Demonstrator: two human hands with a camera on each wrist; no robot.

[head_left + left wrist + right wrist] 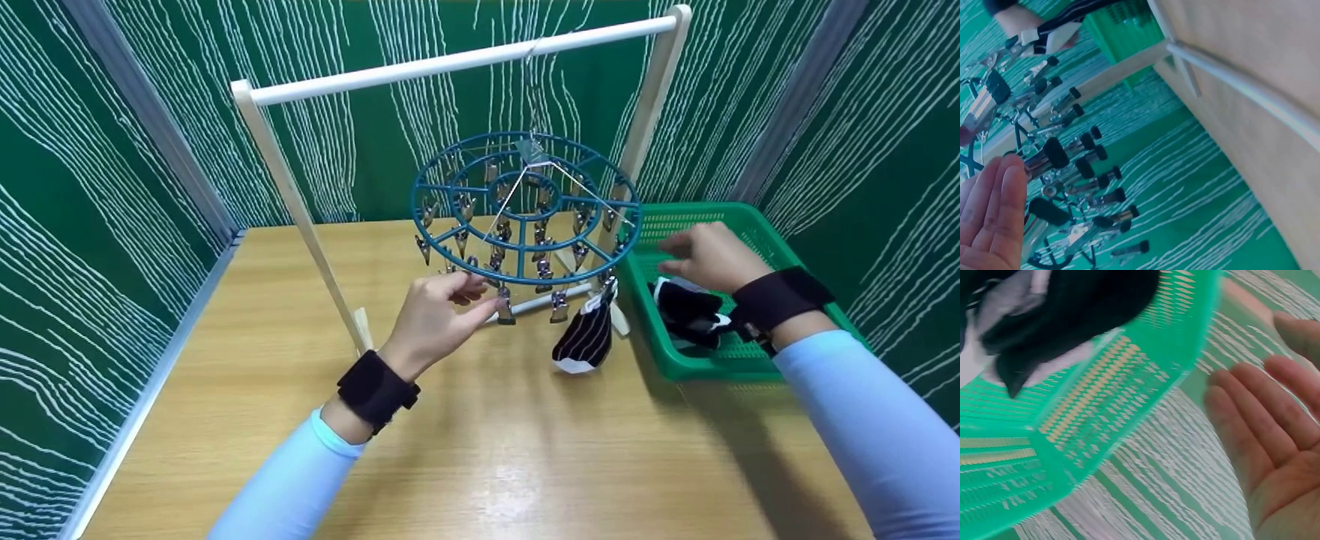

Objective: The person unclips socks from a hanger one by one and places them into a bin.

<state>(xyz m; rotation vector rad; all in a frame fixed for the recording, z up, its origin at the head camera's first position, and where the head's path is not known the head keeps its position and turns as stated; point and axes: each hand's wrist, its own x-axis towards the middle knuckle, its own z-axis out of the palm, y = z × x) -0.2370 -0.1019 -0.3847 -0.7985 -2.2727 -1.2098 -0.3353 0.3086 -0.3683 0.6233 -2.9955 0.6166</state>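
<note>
**Hands at the clip hanger and the sock basket**

Left hand [439, 315] is being held up at the near rim of the round blue clip hanger [525, 210], its fingers loosely extended and its fingertips [1008, 169] touching or nearly touching one metal clip [505, 306]; from the left wrist view nothing is seen to be gripped. Right hand [709, 256] is being held flat and wide over the green basket [757, 225], to the right of the hanger, with nothing in it.

Dark socks [690, 311] are lying in the basket, just below and toward the person from the right palm, so the right hand is clearly the nearer one; their long axis cannot be told, as they are bunched.

One striped sock [586, 336] is already hanging from a clip on the hanger's right near edge, toe down, between the two hands. The hanger is suspended by thin cords from a white rail [465, 60], whose right post is standing between hanger and basket. Everything is resting on a wooden table [480, 450].
</note>
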